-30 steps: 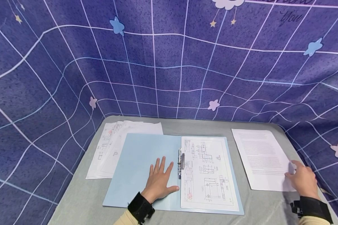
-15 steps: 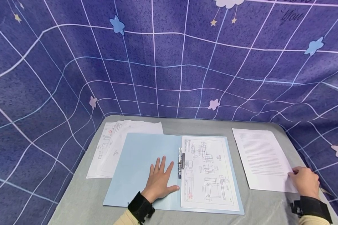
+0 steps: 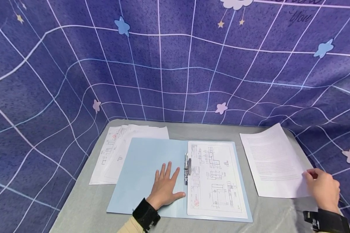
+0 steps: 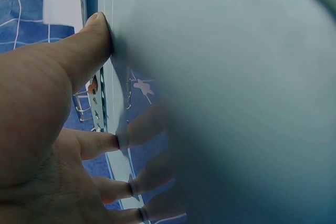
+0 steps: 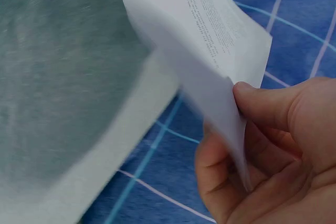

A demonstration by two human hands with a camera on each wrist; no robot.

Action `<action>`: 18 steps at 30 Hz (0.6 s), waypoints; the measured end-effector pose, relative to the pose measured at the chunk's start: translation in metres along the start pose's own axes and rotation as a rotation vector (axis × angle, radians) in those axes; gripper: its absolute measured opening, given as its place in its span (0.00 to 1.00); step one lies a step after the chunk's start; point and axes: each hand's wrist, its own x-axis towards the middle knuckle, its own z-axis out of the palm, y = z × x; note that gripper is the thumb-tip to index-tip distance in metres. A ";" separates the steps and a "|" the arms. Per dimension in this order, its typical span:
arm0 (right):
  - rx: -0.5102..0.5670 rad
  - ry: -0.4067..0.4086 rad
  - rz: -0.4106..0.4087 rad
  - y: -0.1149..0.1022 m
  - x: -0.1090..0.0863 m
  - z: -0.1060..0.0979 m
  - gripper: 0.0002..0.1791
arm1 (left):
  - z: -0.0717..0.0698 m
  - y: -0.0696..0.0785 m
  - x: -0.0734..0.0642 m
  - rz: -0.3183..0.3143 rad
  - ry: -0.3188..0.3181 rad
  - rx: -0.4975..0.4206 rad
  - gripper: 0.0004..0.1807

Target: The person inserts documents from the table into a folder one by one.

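Note:
My left hand [image 3: 164,189] rests with spread, straight fingers on the left cover of an open light-blue folder [image 3: 151,158]. Right of the metal clip [image 3: 188,169] lies a sheet with technical drawings [image 3: 218,181], on the folder's right side. At the far right my right hand [image 3: 323,189] pinches the right edge of a printed text sheet [image 3: 269,155] between thumb and curled fingers. The paper [image 5: 210,40] bends upward in the right wrist view, its far right corner raised. In the left wrist view the thumb [image 4: 92,40] presses on the smooth folder surface.
Several loose drawing sheets [image 3: 110,161] lie at the back left, partly under the folder. A grey cloth covers the table [image 3: 204,129]. A blue-purple curtain [image 3: 175,64] with stars and lines hangs behind and at both sides.
My right hand has closed on the text sheet's right edge and moved slightly right and up. The sheet's far right corner has lifted. My left hand and the folder have stayed still.

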 end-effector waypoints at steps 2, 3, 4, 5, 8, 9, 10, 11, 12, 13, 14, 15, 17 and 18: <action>0.023 0.053 -0.035 -0.005 -0.004 -0.004 0.14 | 0.000 0.000 0.000 0.002 0.004 0.002 0.51; 0.033 0.082 -0.052 -0.008 -0.006 -0.006 0.14 | 0.000 0.000 0.000 0.004 0.006 0.001 0.51; 0.047 0.106 -0.068 -0.011 -0.007 -0.008 0.14 | -0.001 0.000 0.000 0.005 0.008 0.000 0.51; 0.059 0.134 -0.089 -0.013 -0.009 -0.009 0.13 | -0.001 0.000 0.000 0.005 0.009 -0.001 0.51; 0.088 0.197 -0.131 -0.019 -0.013 -0.014 0.13 | -0.001 0.000 0.000 0.005 0.012 -0.003 0.51; 0.091 0.209 -0.134 -0.021 -0.014 -0.016 0.12 | -0.001 0.000 0.000 0.005 0.012 -0.003 0.51; 0.097 0.217 -0.138 -0.023 -0.015 -0.017 0.12 | -0.001 0.000 -0.001 0.005 0.012 -0.003 0.51; 0.096 0.221 -0.135 -0.025 -0.017 -0.019 0.12 | -0.001 0.000 -0.001 0.005 0.011 -0.003 0.51; 0.096 0.221 -0.124 -0.027 -0.018 -0.020 0.13 | -0.001 0.000 -0.001 0.006 0.010 -0.002 0.51; 0.099 0.225 -0.116 -0.028 -0.019 -0.022 0.13 | -0.001 0.000 -0.001 0.006 0.007 0.000 0.51; 0.102 0.227 -0.108 -0.029 -0.020 -0.023 0.13 | -0.001 0.000 0.000 0.006 0.006 0.001 0.51; 0.101 0.228 -0.101 -0.031 -0.021 -0.025 0.13 | -0.001 0.000 0.000 0.006 0.005 0.001 0.51; 0.105 0.237 -0.098 -0.033 -0.023 -0.028 0.13 | -0.002 0.000 0.000 0.006 0.006 0.003 0.51; 0.106 0.245 -0.098 -0.034 -0.024 -0.030 0.13 | -0.002 0.000 0.000 0.007 0.008 0.004 0.51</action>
